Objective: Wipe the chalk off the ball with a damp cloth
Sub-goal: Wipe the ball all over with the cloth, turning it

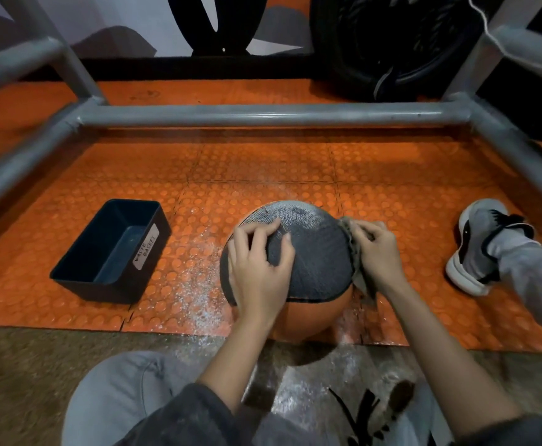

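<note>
- Chalk (pixel 347 358) speckles the floor nearest us, behind both wrists, and more of it lies just left of our left fingers.
- Our left hand (pixel 258 268) grips the ball (pixel 314 255). Its fingers are bent and slightly spread over the grey panel, with the fingertips digging in to steady it.
- The ball sits on the orange mat (pixel 263 162) between our two hands, touching both. Its orange lower part faces us.
- Our right hand (pixel 377 252) pinches a bunched cloth (pixel 361 278) between thumb and curled fingers and presses it against the ball's right flank.
- Just beyond our fingertips, the far top of the grey panel carries a pale chalk film (pixel 290 210); the part under our fingers looks darker and cleaner.
- We judge the wiping step to be under way and only partly done.
- Next, we would need to draw the cloth up over the top towards the left fingers, or roll the ball so the dusty patch meets the cloth, while the left hand keeps it from skidding.
- Well left of our left fingers stands an empty black bin (pixel 154 239).
- Well right of our right fingers lies a shoe (pixel 475 246).
- Farther off, a grey frame (pixel 263 114) crosses the mat.
</note>
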{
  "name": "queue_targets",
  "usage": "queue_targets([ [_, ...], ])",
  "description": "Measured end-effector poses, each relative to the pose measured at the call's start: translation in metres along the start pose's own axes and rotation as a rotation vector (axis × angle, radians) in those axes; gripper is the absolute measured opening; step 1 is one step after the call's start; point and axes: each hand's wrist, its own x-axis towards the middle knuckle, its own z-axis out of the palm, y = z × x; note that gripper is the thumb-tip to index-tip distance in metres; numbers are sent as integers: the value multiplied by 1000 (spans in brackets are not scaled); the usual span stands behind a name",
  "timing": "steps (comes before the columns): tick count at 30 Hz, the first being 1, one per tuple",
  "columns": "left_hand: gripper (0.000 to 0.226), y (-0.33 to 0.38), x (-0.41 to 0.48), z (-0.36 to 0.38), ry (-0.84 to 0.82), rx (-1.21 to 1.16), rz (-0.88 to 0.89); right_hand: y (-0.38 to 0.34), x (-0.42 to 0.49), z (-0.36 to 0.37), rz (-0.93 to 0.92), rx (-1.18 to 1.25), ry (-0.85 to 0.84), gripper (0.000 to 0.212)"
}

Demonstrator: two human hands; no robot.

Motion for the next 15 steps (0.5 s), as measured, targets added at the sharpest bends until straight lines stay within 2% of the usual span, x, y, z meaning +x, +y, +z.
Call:
queue_targets([
  [2,31,3,-8,1,9,50,43,6,0,-1,63,-14,13,18],
  [4,31,6,-13,3,6,97,67,-1,-6,4,20,-93,97,15],
  [7,32,5,-13,3,19,106,34,-28,-26,13,-172,-222,114,19],
  [10,35,1,-7,0,29,83,-35,-58,-46,23,-458,-356,35,30],
  [12,35,-1,-4,-3,33,75,-40,-59,-44,24,-596,-359,-21,32],
  [13,34,-3,-4,-4,34,70,-40,-54,-38,21,-596,-330,-27,30],
  [15,33,-4,-7,-7,33,61,-41,-36,-20,10,-445,-232,-13,21],
])
